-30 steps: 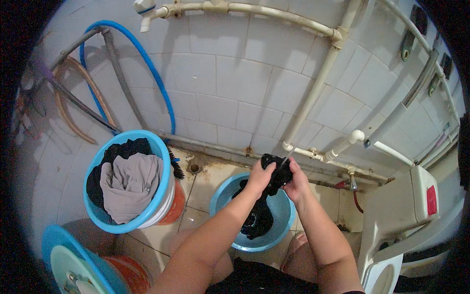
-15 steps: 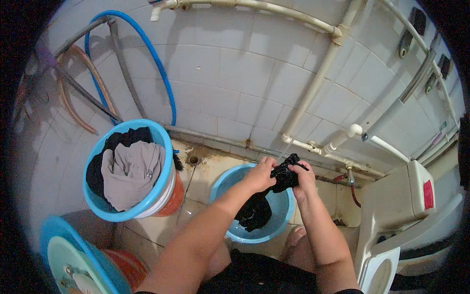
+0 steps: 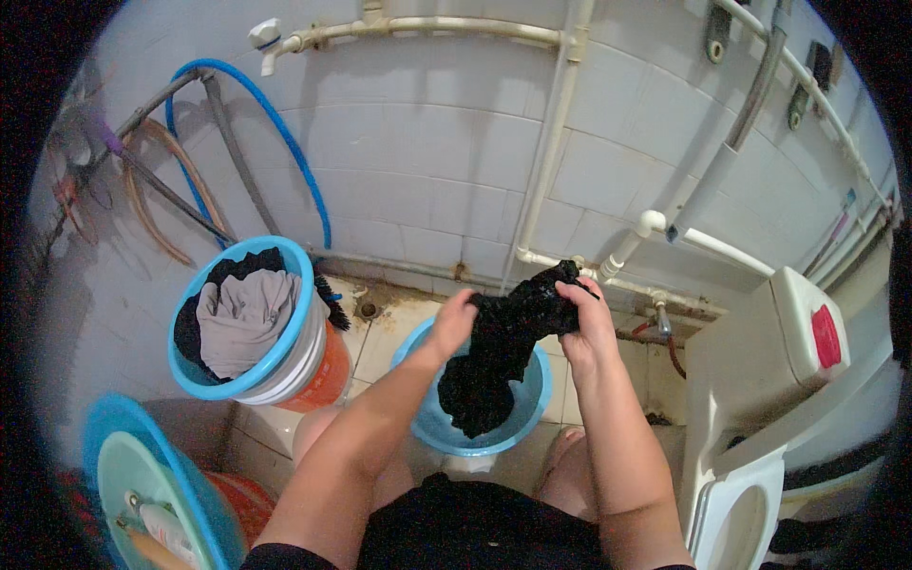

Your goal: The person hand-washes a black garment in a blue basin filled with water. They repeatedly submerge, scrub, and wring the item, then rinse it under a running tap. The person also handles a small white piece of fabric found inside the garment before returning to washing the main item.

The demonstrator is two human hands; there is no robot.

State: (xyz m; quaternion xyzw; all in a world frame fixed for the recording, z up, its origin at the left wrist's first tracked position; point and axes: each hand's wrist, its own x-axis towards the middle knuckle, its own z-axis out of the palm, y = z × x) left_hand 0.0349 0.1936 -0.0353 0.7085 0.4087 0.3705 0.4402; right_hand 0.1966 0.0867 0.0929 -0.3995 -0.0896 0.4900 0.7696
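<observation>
A wet black garment (image 3: pixel 494 332) is stretched between my two hands, its lower part hanging into a light blue basin (image 3: pixel 540 404) on the floor. My left hand (image 3: pixel 454 321) pinches its left upper edge. My right hand (image 3: pixel 591 318) grips the bunched right end, slightly higher. A thin stream of water appears to fall behind the cloth near the wall pipe. The garment covers much of the basin's inside, and its exact kind cannot be made out.
To the left, a blue basin (image 3: pixel 180 378) holding a grey garment (image 3: pixel 249 318) and black clothes sits on an orange-and-white bucket (image 3: pixel 318 366). Nearer are nested basins (image 3: pixel 104 418) with a bottle. A toilet (image 3: pixel 746 370) stands right; pipes (image 3: pixel 546 161) and a blue hose (image 3: pixel 285 123) line the tiled wall.
My hands have moved farther apart, spreading the black garment from a bunched clump into a wider hanging sheet. The view has shifted slightly.
</observation>
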